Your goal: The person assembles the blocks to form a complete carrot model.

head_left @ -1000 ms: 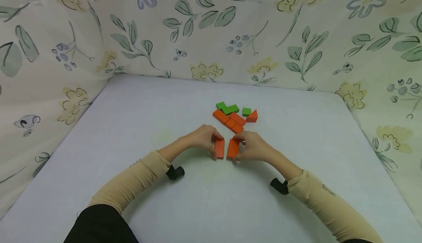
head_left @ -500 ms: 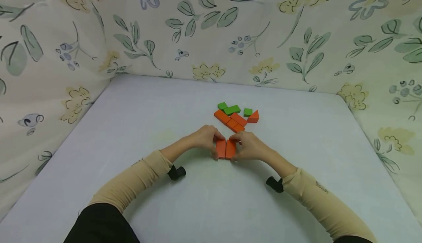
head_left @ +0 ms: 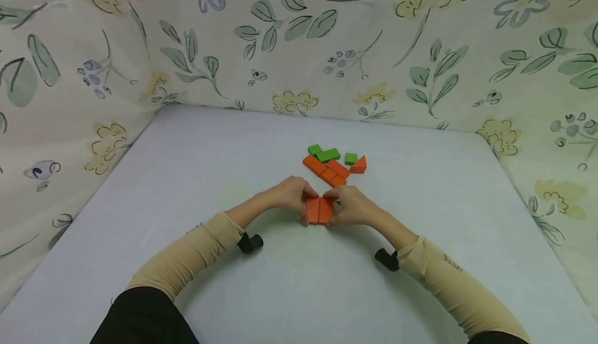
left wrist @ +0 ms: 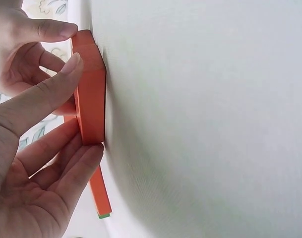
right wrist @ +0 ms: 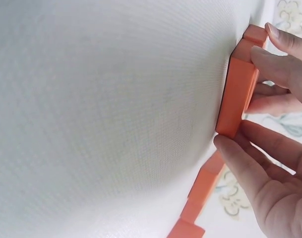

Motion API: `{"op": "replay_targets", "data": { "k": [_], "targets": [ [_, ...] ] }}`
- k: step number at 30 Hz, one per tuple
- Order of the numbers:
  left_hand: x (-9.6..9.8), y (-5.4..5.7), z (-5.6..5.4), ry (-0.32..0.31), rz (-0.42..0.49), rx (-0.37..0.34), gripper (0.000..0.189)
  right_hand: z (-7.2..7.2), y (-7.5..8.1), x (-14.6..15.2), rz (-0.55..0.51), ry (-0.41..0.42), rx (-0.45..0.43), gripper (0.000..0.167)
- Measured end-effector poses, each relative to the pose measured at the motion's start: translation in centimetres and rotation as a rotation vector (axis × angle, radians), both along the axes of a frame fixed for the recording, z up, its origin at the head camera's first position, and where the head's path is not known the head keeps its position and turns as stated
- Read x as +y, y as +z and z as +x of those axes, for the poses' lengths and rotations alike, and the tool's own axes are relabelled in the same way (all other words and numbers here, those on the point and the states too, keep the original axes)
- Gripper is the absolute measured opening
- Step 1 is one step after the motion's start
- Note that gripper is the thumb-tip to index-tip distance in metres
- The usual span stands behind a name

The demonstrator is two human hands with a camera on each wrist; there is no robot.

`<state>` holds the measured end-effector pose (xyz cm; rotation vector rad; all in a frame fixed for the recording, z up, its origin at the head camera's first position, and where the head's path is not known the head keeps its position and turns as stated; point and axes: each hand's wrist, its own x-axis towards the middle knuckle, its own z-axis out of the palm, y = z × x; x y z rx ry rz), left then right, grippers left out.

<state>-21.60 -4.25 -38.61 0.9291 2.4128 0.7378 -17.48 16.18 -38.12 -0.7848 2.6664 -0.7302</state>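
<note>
Two orange rectangular blocks lie flat on the white table, long sides together. My left hand (head_left: 291, 197) pinches the left block (head_left: 312, 211) by its near and far ends, thumb at the near end. In the same way my right hand (head_left: 351, 205) holds the right block (head_left: 326, 211). The left wrist view shows the left block's outer side (left wrist: 92, 109) between thumb and fingers. In the right wrist view the right block's outer side (right wrist: 234, 96) is likewise between thumb and fingers, resting on the cloth.
Just beyond my hands lies a group of orange blocks (head_left: 315, 165), with green blocks (head_left: 328, 155) behind them. An orange triangular block (head_left: 358, 165) and a small green block (head_left: 351, 159) sit at its right. Floral cloth (head_left: 289, 48) hangs around the table (head_left: 299, 292).
My right hand has slid its block leftward until it meets the left block, closing the gap between them. My left hand has stayed nearly still.
</note>
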Motion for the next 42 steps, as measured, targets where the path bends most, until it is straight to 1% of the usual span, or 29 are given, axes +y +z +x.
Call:
{"op": "replay_targets", "data": {
  "k": [4,10,13,15,17,19,20,22,24,26,29,32,34,38,42],
  "targets": [
    [-0.2,0.1,-0.4,0.011,-0.012,0.005,0.064,-0.2,0.1,-0.4,-0.009,-0.005,-0.007,0.058],
    [-0.4,0.2,-0.8,-0.006,-0.017,0.008,0.063,-0.5,0.1,-0.5,0.005,-0.018,-0.026,0.060],
    [-0.4,0.2,-0.9,-0.002,-0.017,0.004,0.064,-0.9,0.7,-0.2,0.019,-0.021,-0.037,0.063],
    [-0.4,0.1,-1.0,0.001,-0.016,0.001,0.063,-1.4,1.4,0.2,0.004,-0.036,-0.032,0.063],
    [-0.3,0.1,-1.0,0.010,-0.018,-0.005,0.063,-2.3,2.4,0.8,-0.017,-0.067,-0.007,0.061],
    [-0.3,0.1,-1.1,0.018,-0.019,-0.010,0.063,-3.4,3.1,1.5,-0.037,-0.090,0.019,0.055],
    [-0.3,0.1,-1.1,0.025,-0.021,-0.013,0.063,-4.1,3.3,1.9,-0.033,-0.088,0.034,0.052],
    [-0.3,0.1,-1.1,0.042,-0.025,-0.025,0.063,-5.2,3.5,2.3,0.005,-0.070,0.053,0.047],
    [-0.2,0.0,-1.1,0.054,-0.024,-0.038,0.064,-6.2,3.3,2.6,0.057,-0.036,0.048,0.046],
    [-0.2,-0.1,-1.0,0.062,-0.021,-0.046,0.064,-6.9,3.1,2.7,0.130,-0.006,0.047,0.047],
    [-0.1,-0.2,-0.8,0.067,-0.012,-0.048,0.063,-7.7,2.6,2.5,0.222,0.005,0.030,0.050],
    [-0.2,-0.3,-0.7,0.064,-0.010,-0.039,0.063,-8.3,2.2,2.0,0.306,0.014,0.010,0.055],
    [-0.2,-0.4,-0.6,0.065,-0.005,-0.037,0.063,-8.5,1.9,1.7,0.333,0.015,-0.008,0.060],
    [-0.3,-0.3,-0.5,0.069,0.003,-0.037,0.063,-8.9,1.5,1.3,0.353,0.023,-0.003,0.064],
    [-0.3,-0.2,-0.4,0.064,-0.005,-0.034,0.064,-9.0,1.3,1.3,0.367,0.044,0.038,0.059]
  ]
}}
